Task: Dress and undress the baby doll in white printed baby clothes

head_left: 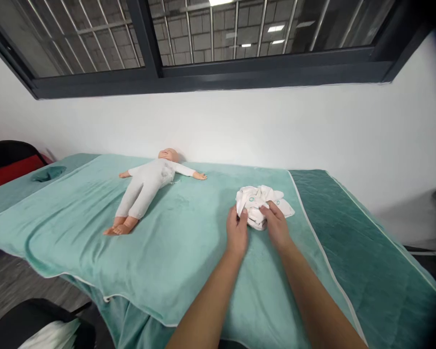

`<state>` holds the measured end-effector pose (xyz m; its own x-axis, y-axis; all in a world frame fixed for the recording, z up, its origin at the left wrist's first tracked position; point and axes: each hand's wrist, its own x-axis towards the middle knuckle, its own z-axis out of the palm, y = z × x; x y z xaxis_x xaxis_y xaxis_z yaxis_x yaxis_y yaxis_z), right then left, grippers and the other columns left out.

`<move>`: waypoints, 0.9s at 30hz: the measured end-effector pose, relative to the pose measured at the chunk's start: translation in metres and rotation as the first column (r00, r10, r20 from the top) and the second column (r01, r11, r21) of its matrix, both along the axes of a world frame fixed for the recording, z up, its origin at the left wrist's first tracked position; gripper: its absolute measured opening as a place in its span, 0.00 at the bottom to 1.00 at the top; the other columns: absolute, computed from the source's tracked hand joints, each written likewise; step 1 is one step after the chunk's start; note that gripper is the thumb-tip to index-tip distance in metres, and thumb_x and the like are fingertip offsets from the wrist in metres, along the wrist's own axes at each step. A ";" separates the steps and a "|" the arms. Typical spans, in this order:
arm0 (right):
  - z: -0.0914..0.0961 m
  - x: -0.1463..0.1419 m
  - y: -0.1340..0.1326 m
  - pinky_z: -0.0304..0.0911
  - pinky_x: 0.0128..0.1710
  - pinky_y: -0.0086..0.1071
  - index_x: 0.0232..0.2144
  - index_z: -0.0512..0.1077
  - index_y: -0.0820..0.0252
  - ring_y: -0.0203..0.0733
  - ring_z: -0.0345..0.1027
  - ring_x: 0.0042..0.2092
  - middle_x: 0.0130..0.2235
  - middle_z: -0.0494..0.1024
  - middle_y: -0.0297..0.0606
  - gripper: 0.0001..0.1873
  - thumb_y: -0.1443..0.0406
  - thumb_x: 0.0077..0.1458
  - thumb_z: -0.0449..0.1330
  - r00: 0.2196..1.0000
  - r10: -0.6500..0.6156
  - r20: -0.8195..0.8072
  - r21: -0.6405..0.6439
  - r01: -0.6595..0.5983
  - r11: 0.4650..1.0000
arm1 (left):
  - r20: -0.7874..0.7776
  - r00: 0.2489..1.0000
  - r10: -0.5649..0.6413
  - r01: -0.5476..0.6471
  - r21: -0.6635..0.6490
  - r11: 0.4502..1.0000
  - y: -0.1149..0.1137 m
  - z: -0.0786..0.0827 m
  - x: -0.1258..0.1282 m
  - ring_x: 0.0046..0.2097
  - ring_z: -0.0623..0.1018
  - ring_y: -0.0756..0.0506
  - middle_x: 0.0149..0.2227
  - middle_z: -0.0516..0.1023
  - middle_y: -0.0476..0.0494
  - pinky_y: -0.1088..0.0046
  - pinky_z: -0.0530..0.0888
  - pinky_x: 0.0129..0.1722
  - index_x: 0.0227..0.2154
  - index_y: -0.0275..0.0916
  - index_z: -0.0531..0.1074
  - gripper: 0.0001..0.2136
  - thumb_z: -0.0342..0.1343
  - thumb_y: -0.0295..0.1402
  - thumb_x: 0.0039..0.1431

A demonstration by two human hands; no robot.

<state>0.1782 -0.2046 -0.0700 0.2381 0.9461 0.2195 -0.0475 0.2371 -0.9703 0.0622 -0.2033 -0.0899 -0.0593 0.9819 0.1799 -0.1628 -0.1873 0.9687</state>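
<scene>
A crumpled white cloth [256,198] with small teal prints is bunched up on the right part of the table, its kind hard to make out; it may be a folded garment. My left hand [237,230] grips its near left side, thumb on top. On its near right side, my right hand [277,225] pinches a fold between thumb and fingers. Further left, a baby doll [148,182] in a white body suit lies on its back with arms spread, head toward the wall and bare feet toward the near left.
A light teal blanket [189,242] covers the table over a darker green cover [334,232]. Behind stands a white wall [218,126] under a barred window [210,34]. A black and red chair [10,165] is at far left, a black seat [36,320] at the near left.
</scene>
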 end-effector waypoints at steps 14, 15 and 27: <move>-0.012 0.031 0.001 0.62 0.59 0.53 0.50 0.73 0.51 0.52 0.63 0.62 0.58 0.73 0.38 0.21 0.52 0.58 0.56 0.819 0.129 -0.559 0.131 -0.066 0.989 | 0.633 0.774 -0.012 0.113 -0.119 0.986 0.010 0.007 -0.008 0.56 0.75 0.41 0.54 0.77 0.38 0.66 0.71 0.54 0.47 0.37 0.75 0.18 0.60 0.42 0.58; -0.014 0.027 0.002 0.61 0.60 0.53 0.51 0.72 0.51 0.52 0.63 0.61 0.58 0.72 0.38 0.22 0.51 0.58 0.58 0.865 0.083 -0.494 0.110 -0.033 0.993 | 0.618 0.786 -0.022 0.118 -0.115 0.986 0.009 0.007 -0.007 0.56 0.75 0.40 0.54 0.77 0.38 0.65 0.71 0.54 0.48 0.37 0.75 0.19 0.61 0.42 0.58; -0.011 0.012 0.000 0.59 0.63 0.48 0.51 0.73 0.56 0.48 0.67 0.58 0.54 0.75 0.37 0.25 0.61 0.50 0.67 0.926 -0.145 -0.350 0.005 0.157 0.988 | 0.642 0.755 -0.133 0.270 -0.120 0.956 0.010 0.009 -0.010 0.58 0.74 0.39 0.54 0.77 0.37 0.64 0.70 0.58 0.47 0.34 0.77 0.16 0.59 0.38 0.60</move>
